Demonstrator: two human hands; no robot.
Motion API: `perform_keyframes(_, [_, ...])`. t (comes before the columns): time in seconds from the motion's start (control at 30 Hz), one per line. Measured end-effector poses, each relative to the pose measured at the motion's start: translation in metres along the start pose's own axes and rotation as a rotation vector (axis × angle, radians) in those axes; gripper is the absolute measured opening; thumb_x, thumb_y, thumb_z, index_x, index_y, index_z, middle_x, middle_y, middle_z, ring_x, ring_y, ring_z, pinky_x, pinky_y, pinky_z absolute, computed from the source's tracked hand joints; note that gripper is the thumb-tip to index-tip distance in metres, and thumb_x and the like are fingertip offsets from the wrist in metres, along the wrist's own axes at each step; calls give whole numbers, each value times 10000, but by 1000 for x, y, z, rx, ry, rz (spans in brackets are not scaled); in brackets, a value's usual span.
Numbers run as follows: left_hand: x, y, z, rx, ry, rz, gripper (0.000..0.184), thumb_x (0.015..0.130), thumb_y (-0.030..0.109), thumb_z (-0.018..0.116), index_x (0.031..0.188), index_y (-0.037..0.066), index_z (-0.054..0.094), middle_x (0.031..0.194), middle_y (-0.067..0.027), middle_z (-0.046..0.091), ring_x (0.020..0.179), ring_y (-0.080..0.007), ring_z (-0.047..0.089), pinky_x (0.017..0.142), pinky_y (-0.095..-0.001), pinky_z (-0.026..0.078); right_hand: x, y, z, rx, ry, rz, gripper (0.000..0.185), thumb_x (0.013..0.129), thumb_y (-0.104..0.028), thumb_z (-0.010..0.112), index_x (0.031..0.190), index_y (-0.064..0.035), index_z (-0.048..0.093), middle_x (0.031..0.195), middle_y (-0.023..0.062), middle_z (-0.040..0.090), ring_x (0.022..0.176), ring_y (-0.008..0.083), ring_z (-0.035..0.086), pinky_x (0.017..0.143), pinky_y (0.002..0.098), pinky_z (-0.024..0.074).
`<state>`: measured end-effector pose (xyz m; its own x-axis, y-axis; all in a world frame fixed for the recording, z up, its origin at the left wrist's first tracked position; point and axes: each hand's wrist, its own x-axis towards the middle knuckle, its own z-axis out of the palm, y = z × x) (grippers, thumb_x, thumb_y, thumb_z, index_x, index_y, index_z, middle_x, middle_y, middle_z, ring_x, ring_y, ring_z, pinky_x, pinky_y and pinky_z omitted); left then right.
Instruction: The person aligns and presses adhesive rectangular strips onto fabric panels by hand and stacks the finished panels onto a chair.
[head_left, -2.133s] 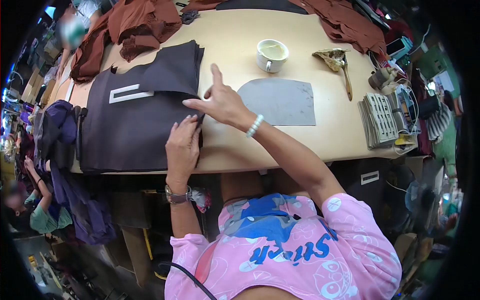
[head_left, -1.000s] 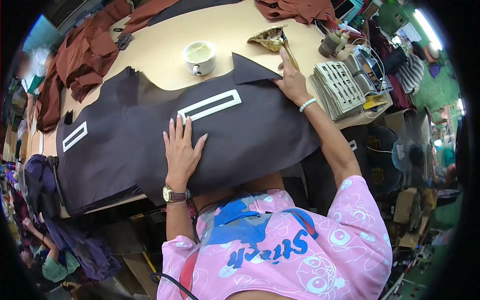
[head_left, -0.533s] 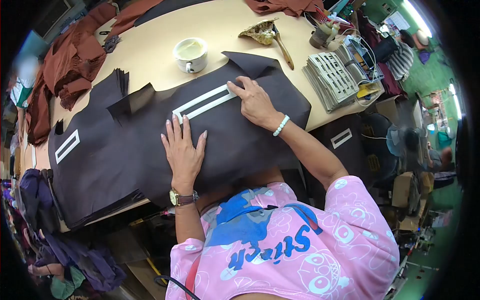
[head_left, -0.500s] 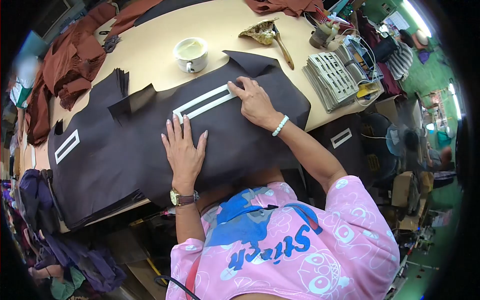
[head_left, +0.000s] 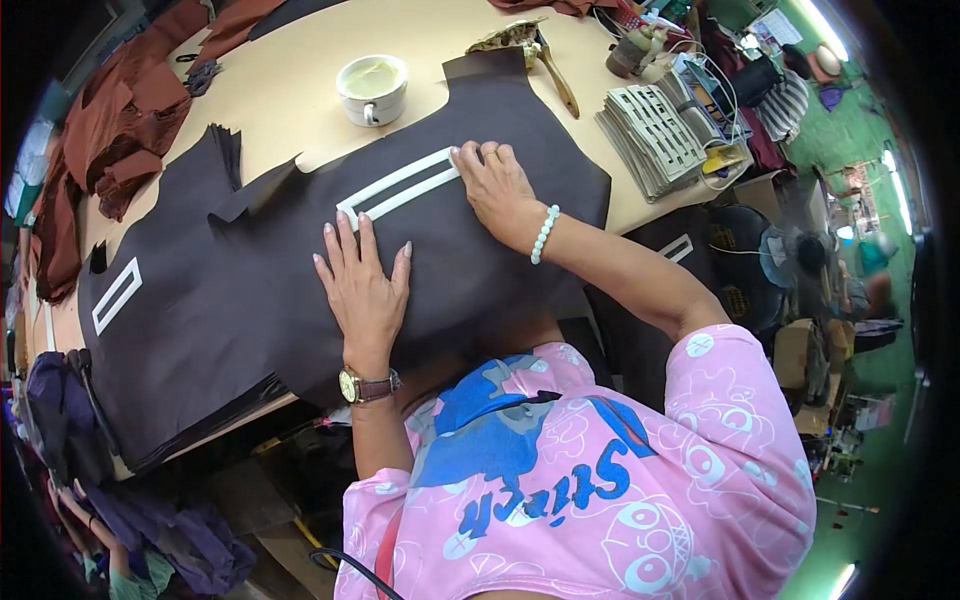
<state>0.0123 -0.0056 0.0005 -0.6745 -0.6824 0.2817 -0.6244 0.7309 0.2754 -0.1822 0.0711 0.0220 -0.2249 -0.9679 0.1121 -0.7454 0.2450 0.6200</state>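
Note:
A white rectangular frame with a long slot (head_left: 400,187) lies on a dark brown leather-like sheet (head_left: 290,320). My left hand (head_left: 365,295) rests palm down on the sheet, fingers spread, with its fingertips at the frame's left end. At the right end, my right hand (head_left: 497,195) has its fingers bent and bunched together on the frame's edge. How firmly they grip it cannot be made out. A second, smaller white frame (head_left: 118,297) lies on dark material at the far left.
Beyond the sheet stand a white mug of pale paste (head_left: 372,90) and a brush (head_left: 560,75). Stacked white slotted pieces (head_left: 655,135) lie at the right, near bottles (head_left: 635,52). Rust-brown material (head_left: 125,120) is heaped at the left. Another person's arm (head_left: 95,525) shows lower left.
The sheet's folded far right corner now lies extended toward the brush. My right hand's fingers have curled in more at the frame's end. My left hand stays at the other end.

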Motion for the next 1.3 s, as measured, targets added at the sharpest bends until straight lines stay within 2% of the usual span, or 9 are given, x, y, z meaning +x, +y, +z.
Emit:
perform_keyframes(0.17, [0,0,0,-3,-7,4,606,891,425,499,1340,29,407,1426,-187,323,1332,-356,268,1061,-529,213,7,1,-7,-1,-119,6,517,828,-175,515,1319,-41,424,1129,94,441,982,218,449,835,311,346])
perform_keyframes(0.27, [-1,-1,0,-1,-7,10,607,891,427,497,1339,27,408,1424,-194,323,1332,-358,268,1061,-529,213,13,3,4,24,-46,51,511,833,-177,512,1321,-59,418,1129,90,440,984,214,453,839,311,343])
perform_keyframes(0.37, [-1,-1,0,1,-14,12,608,892,430,496,1337,24,410,1424,-199,321,1330,-360,271,1061,-530,212,11,2,4,-61,-84,14,527,880,-224,454,1371,-62,354,1182,111,437,1020,255,459,861,387,341])
perform_keyframes(0.67, [-4,-18,-14,-72,1,-36,714,867,406,560,1379,-17,297,1419,-224,311,1327,-361,276,1061,-514,232,8,-17,-8,-30,-69,16,522,894,-211,422,1384,-58,327,1203,132,429,1064,293,452,904,421,332])
perform_keyframes(0.93, [-3,-40,-16,-42,-20,-58,707,879,399,541,1380,-29,285,1417,-215,324,1329,-352,283,1068,-503,229,17,-47,-26,4,-82,2,503,894,-232,429,1345,-14,390,1252,149,407,1135,341,412,939,452,303])
perform_keyframes(1.07, [-6,-43,-10,-32,33,-9,597,891,283,518,1333,-73,334,1367,-242,382,1288,-380,337,1048,-519,261,20,-57,-30,-12,-68,-2,466,886,-244,448,1276,7,490,1312,161,370,1176,365,379,960,483,279])
perform_keyframes(1.17, [-7,-46,-6,-30,38,-7,548,901,243,490,1327,-69,346,1364,-238,387,1286,-379,341,1046,-524,260,22,-60,-52,60,-80,-69,434,862,-210,469,1214,39,520,1263,161,383,1107,335,411,937,414,308])
perform_keyframes(1.2, [-7,-45,-5,-32,39,-10,537,902,238,486,1325,-66,352,1367,-234,385,1288,-376,339,1045,-526,260,27,-68,-53,103,-60,-39,406,864,-217,475,1184,16,567,1304,167,369,1152,344,383,957,435,294])
perform_keyframes(1.3, [-8,-45,-2,-18,56,-4,512,905,236,477,1313,-56,376,1376,-226,375,1293,-369,333,1043,-531,260,33,-83,-63,140,-55,-84,414,870,-234,472,1211,-21,567,1340,166,355,1187,356,364,969,451,281])
